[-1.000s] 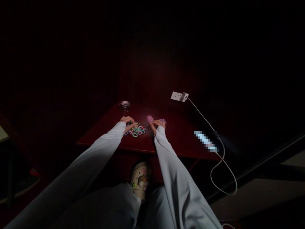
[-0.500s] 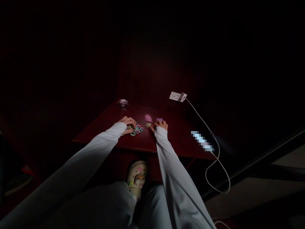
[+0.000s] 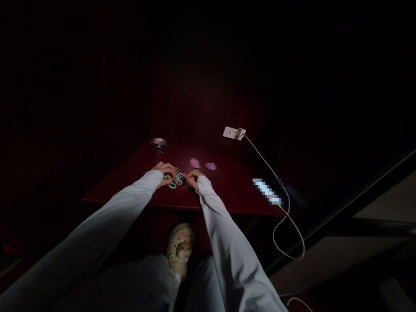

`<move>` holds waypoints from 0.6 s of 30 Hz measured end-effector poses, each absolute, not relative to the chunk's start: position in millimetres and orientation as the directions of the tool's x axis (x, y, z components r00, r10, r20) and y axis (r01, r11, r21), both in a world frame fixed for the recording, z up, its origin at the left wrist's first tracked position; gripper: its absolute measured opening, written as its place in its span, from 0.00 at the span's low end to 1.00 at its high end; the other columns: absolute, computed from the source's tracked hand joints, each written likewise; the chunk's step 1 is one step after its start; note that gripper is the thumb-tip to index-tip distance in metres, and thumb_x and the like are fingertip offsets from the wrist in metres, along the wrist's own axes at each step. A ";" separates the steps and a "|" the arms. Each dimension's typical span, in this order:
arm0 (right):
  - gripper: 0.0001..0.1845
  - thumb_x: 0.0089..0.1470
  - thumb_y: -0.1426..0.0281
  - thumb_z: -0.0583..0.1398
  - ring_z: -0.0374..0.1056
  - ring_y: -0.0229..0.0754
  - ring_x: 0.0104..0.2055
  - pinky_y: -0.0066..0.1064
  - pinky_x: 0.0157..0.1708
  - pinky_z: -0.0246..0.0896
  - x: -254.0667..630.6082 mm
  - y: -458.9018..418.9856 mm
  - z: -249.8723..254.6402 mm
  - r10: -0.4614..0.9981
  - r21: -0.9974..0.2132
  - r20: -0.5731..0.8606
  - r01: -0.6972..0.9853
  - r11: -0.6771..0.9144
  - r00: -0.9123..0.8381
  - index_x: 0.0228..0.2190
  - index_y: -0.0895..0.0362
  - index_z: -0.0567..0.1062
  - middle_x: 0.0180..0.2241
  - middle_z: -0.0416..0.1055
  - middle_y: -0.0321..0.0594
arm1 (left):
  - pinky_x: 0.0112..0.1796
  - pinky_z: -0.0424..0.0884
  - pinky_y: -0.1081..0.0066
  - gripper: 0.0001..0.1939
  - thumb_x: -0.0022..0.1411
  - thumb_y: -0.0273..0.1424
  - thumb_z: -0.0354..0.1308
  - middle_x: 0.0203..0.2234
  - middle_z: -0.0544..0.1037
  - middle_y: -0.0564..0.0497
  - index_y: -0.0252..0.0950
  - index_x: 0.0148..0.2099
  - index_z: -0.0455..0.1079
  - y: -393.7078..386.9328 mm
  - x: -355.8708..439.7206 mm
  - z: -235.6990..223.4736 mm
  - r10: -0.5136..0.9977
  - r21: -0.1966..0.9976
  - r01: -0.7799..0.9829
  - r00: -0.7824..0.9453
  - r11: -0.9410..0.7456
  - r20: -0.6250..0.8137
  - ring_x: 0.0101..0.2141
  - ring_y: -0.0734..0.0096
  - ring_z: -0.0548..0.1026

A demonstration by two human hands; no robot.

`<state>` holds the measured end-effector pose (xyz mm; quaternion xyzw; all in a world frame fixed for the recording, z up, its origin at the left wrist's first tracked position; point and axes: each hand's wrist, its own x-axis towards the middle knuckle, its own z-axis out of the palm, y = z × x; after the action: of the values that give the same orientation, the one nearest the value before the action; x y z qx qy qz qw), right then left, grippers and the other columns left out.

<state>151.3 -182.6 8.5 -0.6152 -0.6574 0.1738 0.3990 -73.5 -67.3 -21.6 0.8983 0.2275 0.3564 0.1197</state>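
Note:
Small colourful ring-shaped hair ties [image 3: 178, 182] lie in a loose pile on the dark red table [image 3: 175, 199]. My left hand [image 3: 165, 170] arches over the pile's left side, thumb and fingers apart, with rings showing between them. At the pile's right edge is my right hand [image 3: 194, 177], its fingers drawn together beside a pink ring; anything between the fingertips is too small to make out. Just beyond the hands sit a pink heap [image 3: 194, 163] and a purple heap [image 3: 211, 166] of tiny bands. A pale yellowish heap is mostly hidden behind my right hand.
A clear jar [image 3: 159, 145] stands at the table's back left. On the wall, a socket [image 3: 232, 133] holds a charger, whose white cable [image 3: 260, 154] runs to a lit, blurred-out device [image 3: 267, 191] at right. A beige clog [image 3: 180, 249] shows below the table edge.
My right hand has moved left from the small heaps to the hair ties, uncovering the purple heap. My left hand stays at the pile. The whole view has shifted slightly.

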 end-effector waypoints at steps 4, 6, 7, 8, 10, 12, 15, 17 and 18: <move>0.11 0.62 0.57 0.66 0.62 0.36 0.31 0.26 0.34 0.54 129.8 -184.8 13.9 0.946 -0.581 0.325 0.792 0.186 0.016 0.41 0.48 0.83 0.27 0.68 0.28 | 0.54 0.68 0.63 0.07 0.62 0.36 0.67 0.48 0.84 0.54 0.46 0.43 0.83 -66.7 -73.1 -22.4 0.528 0.380 0.368 0.640 -0.849 0.559 0.48 0.60 0.73; 0.11 0.63 0.58 0.67 0.64 0.37 0.34 0.26 0.36 0.54 126.7 -186.0 17.2 0.956 -0.536 0.293 0.829 0.163 0.001 0.44 0.46 0.84 0.30 0.71 0.29 | 0.54 0.68 0.62 0.07 0.62 0.37 0.68 0.48 0.84 0.53 0.46 0.43 0.83 -65.5 -73.0 -23.7 0.532 0.383 0.372 0.636 -0.846 0.559 0.48 0.60 0.73; 0.10 0.64 0.58 0.66 0.65 0.37 0.34 0.26 0.36 0.55 126.2 -186.6 18.4 0.960 -0.522 0.279 0.840 0.147 0.005 0.44 0.46 0.84 0.30 0.72 0.30 | 0.54 0.67 0.62 0.07 0.62 0.38 0.69 0.48 0.84 0.53 0.46 0.43 0.83 -64.8 -72.9 -24.5 0.532 0.385 0.369 0.633 -0.846 0.562 0.48 0.61 0.73; 0.10 0.65 0.59 0.66 0.65 0.37 0.35 0.26 0.37 0.55 126.1 -187.3 19.2 0.963 -0.512 0.268 0.849 0.131 0.013 0.44 0.46 0.85 0.30 0.72 0.30 | 0.53 0.68 0.62 0.07 0.62 0.38 0.69 0.48 0.84 0.53 0.46 0.43 0.84 -64.0 -72.8 -25.4 0.532 0.388 0.365 0.629 -0.846 0.567 0.47 0.61 0.73; 0.10 0.66 0.60 0.65 0.66 0.38 0.36 0.26 0.38 0.57 125.7 -188.7 20.3 0.965 -0.492 0.262 0.864 0.109 0.028 0.45 0.46 0.85 0.31 0.73 0.31 | 0.52 0.68 0.63 0.06 0.63 0.38 0.69 0.47 0.84 0.52 0.45 0.42 0.84 -62.7 -72.3 -27.1 0.534 0.394 0.362 0.619 -0.845 0.576 0.47 0.62 0.73; 0.10 0.67 0.60 0.64 0.66 0.38 0.36 0.26 0.39 0.57 124.9 -190.3 21.3 0.966 -0.482 0.258 0.870 0.103 0.028 0.45 0.45 0.85 0.31 0.74 0.31 | 0.52 0.68 0.63 0.06 0.63 0.38 0.69 0.46 0.84 0.52 0.44 0.40 0.83 -62.0 -71.6 -28.3 0.533 0.394 0.360 0.613 -0.846 0.584 0.46 0.62 0.74; 0.10 0.68 0.60 0.63 0.67 0.37 0.34 0.26 0.38 0.58 123.6 -192.1 23.1 0.972 -0.504 0.234 0.858 0.098 0.027 0.45 0.45 0.85 0.30 0.74 0.30 | 0.52 0.69 0.62 0.07 0.63 0.40 0.69 0.46 0.84 0.52 0.44 0.39 0.83 -62.3 -70.8 -28.7 0.521 0.382 0.355 0.614 -0.853 0.593 0.46 0.62 0.74; 0.10 0.68 0.60 0.64 0.66 0.36 0.33 0.25 0.37 0.58 123.3 -191.9 23.8 0.975 -0.520 0.219 0.849 0.090 0.031 0.45 0.46 0.86 0.30 0.74 0.30 | 0.52 0.70 0.62 0.08 0.63 0.42 0.69 0.46 0.84 0.52 0.44 0.39 0.83 -62.9 -70.4 -28.5 0.515 0.372 0.357 0.618 -0.857 0.594 0.46 0.61 0.74; 0.10 0.68 0.61 0.64 0.66 0.36 0.32 0.25 0.37 0.58 123.2 -191.2 23.8 0.976 -0.525 0.215 0.847 0.084 0.036 0.45 0.46 0.86 0.30 0.74 0.30 | 0.51 0.70 0.61 0.09 0.63 0.42 0.70 0.46 0.84 0.52 0.44 0.39 0.83 -63.1 -70.3 -28.4 0.514 0.366 0.361 0.618 -0.858 0.594 0.46 0.60 0.74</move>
<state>123.2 -191.2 23.8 -0.6662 -0.6842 0.1185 0.2721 -70.3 -63.1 -28.4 0.8933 0.2450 0.3616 0.1058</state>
